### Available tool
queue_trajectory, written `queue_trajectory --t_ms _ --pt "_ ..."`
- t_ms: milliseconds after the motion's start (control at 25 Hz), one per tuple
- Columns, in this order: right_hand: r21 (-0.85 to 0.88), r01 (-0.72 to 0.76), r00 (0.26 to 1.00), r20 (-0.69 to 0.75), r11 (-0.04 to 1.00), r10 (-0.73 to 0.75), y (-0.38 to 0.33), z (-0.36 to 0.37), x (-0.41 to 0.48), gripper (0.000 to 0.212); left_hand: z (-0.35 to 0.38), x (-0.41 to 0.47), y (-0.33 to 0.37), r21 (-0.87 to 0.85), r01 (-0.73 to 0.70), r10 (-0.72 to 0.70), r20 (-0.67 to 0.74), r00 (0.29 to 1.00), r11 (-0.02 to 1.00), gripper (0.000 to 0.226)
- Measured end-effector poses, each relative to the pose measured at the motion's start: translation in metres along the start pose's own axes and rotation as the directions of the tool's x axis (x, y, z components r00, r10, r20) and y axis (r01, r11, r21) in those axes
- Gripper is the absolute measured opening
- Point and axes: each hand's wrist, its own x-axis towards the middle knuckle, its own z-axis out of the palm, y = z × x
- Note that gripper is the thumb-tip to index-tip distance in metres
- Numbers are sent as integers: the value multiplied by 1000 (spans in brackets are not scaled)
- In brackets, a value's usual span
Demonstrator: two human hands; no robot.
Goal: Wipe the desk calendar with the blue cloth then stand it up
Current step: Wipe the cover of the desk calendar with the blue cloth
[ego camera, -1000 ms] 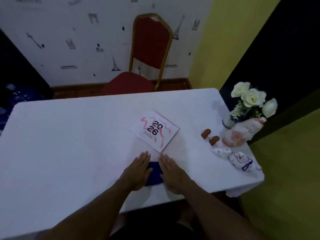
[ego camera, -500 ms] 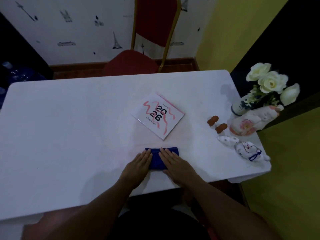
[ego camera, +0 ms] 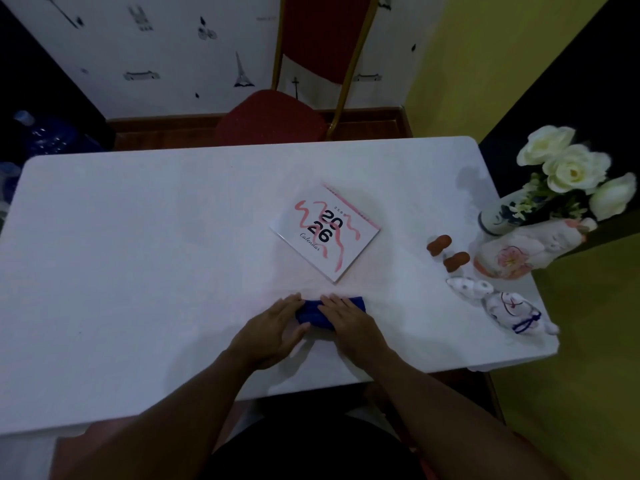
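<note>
The desk calendar (ego camera: 325, 232) lies flat on the white table (ego camera: 138, 254), its white cover with "2026" and pink ribbons facing up, turned diagonally. A short way nearer to me sits the blue cloth (ego camera: 311, 315), bunched into a small roll. My left hand (ego camera: 273, 329) curls around the cloth's left end, thumb against its near side. My right hand (ego camera: 349, 323) lies over the cloth's right part, fingers pointing toward the calendar. Both hands hide much of the cloth. Neither hand touches the calendar.
On the table's right edge stand a vase of white flowers (ego camera: 568, 178), a pale figurine with a pink flower (ego camera: 519, 252), two brown pieces (ego camera: 448, 252) and two small white figures (ego camera: 498, 299). A red chair (ego camera: 277, 116) stands behind the far edge.
My hands lay flat on the cloth; now the left hand curls around it and the cloth looks bunched between both. The view has tilted down. The calendar has not moved.
</note>
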Motion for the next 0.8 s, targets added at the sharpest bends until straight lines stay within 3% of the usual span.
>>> queue_trajectory --t_ms 80,240,360,480,680,800 --pt "99 -53 999 11 994 52 4 -9 1 60 -11 5 -4 -8 -2 2 -60 998 1000 71" --pt "366 -171 983 5 915 181 16 -42 25 49 -37 38 -12 46 27 -21 -142 990 999 60" --pt "490 -183 943 -157 852 293 31 -72 65 37 -54 67 -20 118 73 -55 -155 986 990 60" --pt "499 -229 885 -250 836 392 49 -93 113 38 -63 92 -31 220 90 -57 -152 987 971 63" --pt "420 -416 830 -186 806 526 71 -98 192 48 -56 122 -49 249 124 -72 -210 975 960 69" --pt "327 -471 829 -154 819 538 74 -82 219 44 -42 127 -58 236 118 -54 -261 964 965 72"
